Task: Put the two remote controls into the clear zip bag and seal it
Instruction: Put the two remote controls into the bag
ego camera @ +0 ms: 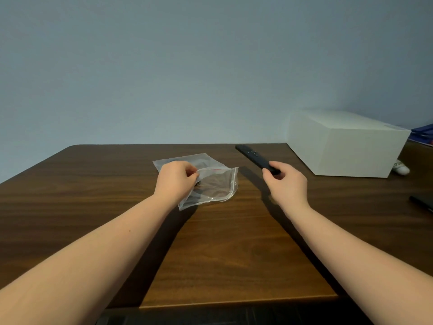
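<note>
Black remote, clear bag, brown wood-grain table, white box.

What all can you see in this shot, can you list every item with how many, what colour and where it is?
bag: one, clear with a red zip strip, centre of the table, mouth edge pinched by the left hand; something dark shows through it, too unclear to name
remote: one, black, right of the bag, near end held in the right hand
box: one, white, far right of the table
dark object: one, black, right edge of the table, cut off by the frame
white object: one, small, beside the box, partly hidden
blue items: behind the box, count unclear
table: one, dark brown wood
wall: blue-grey, behind
left hand: one, on the bag
right hand: one, on the remote
</note>
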Demonstrator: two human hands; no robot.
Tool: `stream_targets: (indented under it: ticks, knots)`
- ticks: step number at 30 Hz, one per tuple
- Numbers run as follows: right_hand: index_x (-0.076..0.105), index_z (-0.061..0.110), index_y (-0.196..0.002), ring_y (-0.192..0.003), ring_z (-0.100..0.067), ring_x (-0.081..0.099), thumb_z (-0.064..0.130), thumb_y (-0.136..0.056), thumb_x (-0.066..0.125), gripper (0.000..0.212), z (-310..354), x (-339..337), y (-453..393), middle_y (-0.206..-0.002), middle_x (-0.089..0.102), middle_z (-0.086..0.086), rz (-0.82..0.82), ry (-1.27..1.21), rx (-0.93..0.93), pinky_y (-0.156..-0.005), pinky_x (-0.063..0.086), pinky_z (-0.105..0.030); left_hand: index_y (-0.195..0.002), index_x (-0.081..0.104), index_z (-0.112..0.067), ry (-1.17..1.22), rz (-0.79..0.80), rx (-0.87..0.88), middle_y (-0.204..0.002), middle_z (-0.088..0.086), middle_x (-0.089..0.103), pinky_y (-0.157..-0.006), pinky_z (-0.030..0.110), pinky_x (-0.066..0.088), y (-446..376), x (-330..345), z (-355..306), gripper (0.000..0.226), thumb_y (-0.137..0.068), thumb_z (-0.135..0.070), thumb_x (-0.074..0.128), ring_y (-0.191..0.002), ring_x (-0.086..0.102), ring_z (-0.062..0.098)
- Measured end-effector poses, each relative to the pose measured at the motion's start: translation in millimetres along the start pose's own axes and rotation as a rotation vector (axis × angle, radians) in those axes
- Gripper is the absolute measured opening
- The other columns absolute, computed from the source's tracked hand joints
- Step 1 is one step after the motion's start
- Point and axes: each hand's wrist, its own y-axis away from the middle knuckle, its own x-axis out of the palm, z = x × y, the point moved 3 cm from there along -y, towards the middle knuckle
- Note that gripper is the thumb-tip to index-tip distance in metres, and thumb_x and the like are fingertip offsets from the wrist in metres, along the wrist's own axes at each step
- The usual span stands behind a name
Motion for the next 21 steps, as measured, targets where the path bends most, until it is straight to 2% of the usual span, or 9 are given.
stream_targets:
  ticks: [2, 5, 9, 11, 13, 17, 19, 21]
  knots:
    - [0.065, 0.017, -0.117, -0.095, -0.011, 0.062, 0.021, -0.087, 0.065, 0.030, 14.9, -13.4, 10.4, -0.108, 0.068, 0.001, -0.005, -0.118, -0.066, -0.087, 0.053, -0.032, -0.098, 0.072, -0.012, 0.003, -0.006, -0.015, -0.096, 0.005, 0.074, -0.083, 0.033, 0.052, -0.7, -0.4, 0.0, 0.017, -0.088, -0.022, 0.062, -0.090, 0.064, 0.018]
    - [0.069, 0.018, -0.110, -0.089, -0.002, 0.061, 0.016, -0.085, 0.067, 0.025, 32.8, -29.5, 28.0, -0.096, 0.065, 0.010, 0.094, -0.168, -0.181, -0.079, 0.049, -0.014, -0.095, 0.073, -0.012, 0.004, -0.018, -0.043, -0.092, 0.006, 0.074, -0.078, 0.031, 0.051, -1.1, -0.6, -0.4, 0.016, -0.088, -0.021, 0.061, -0.087, 0.064, 0.018]
    - [0.072, 0.018, -0.099, -0.089, -0.001, 0.062, 0.011, -0.081, 0.069, 0.020, 38.1, -37.4, 47.8, -0.091, 0.067, 0.010, 0.184, -0.062, -0.351, -0.078, 0.047, -0.005, -0.093, 0.074, -0.011, 0.014, -0.062, -0.078, -0.092, 0.007, 0.074, -0.071, 0.027, 0.045, -3.5, -2.0, -0.5, 0.016, -0.089, -0.019, 0.060, -0.078, 0.059, 0.015]
    - [0.072, 0.016, -0.102, -0.085, -0.001, 0.061, 0.014, -0.081, 0.070, 0.021, 36.8, -29.6, 53.8, -0.093, 0.069, 0.006, 0.231, 0.050, -0.418, -0.076, 0.045, -0.003, -0.092, 0.074, -0.011, 0.015, -0.070, -0.073, -0.092, 0.007, 0.074, -0.070, 0.026, 0.043, -3.7, -2.9, -1.4, 0.017, -0.089, -0.019, 0.059, -0.076, 0.056, 0.013]
    - [0.070, 0.015, -0.109, -0.087, -0.003, 0.058, 0.021, -0.084, 0.069, 0.026, 34.9, -14.2, 55.8, -0.099, 0.069, 0.004, 0.262, 0.173, -0.453, -0.080, 0.043, -0.007, -0.092, 0.074, -0.011, 0.021, -0.065, -0.060, -0.092, 0.006, 0.074, -0.071, 0.026, 0.044, -2.5, -2.8, -3.2, 0.017, -0.089, -0.019, 0.059, -0.081, 0.060, 0.016]
    - [0.062, 0.014, -0.118, -0.100, -0.015, 0.058, 0.030, -0.090, 0.060, 0.032, 36.0, 23.1, 50.0, -0.108, 0.067, 0.001, 0.304, 0.272, -0.421, -0.088, 0.050, -0.030, -0.093, 0.073, -0.011, 0.023, -0.050, -0.025, -0.093, 0.006, 0.074, -0.075, 0.027, 0.046, 0.9, -1.0, -3.5, 0.017, -0.089, -0.021, 0.060, -0.087, 0.063, 0.018]
    - [0.059, 0.015, -0.111, -0.096, -0.017, 0.059, 0.032, -0.090, 0.061, 0.027, 37.6, 39.7, 45.3, -0.104, 0.066, -0.001, 0.321, 0.274, -0.379, -0.082, 0.053, -0.033, -0.095, 0.073, -0.011, 0.022, -0.051, -0.012, -0.094, 0.005, 0.074, -0.076, 0.026, 0.045, 0.9, -1.0, -1.2, 0.017, -0.089, -0.021, 0.061, -0.088, 0.063, 0.017]
    - [0.049, 0.017, -0.092, -0.082, -0.017, 0.057, 0.032, -0.088, 0.063, 0.021, 39.0, 53.7, 40.0, -0.090, 0.062, 0.000, 0.324, 0.266, -0.330, -0.068, 0.053, -0.032, -0.095, 0.073, -0.012, 0.017, -0.055, 0.000, -0.094, 0.004, 0.074, -0.077, 0.026, 0.046, 0.1, -1.5, 1.7, 0.017, -0.088, -0.022, 0.061, -0.089, 0.063, 0.017]
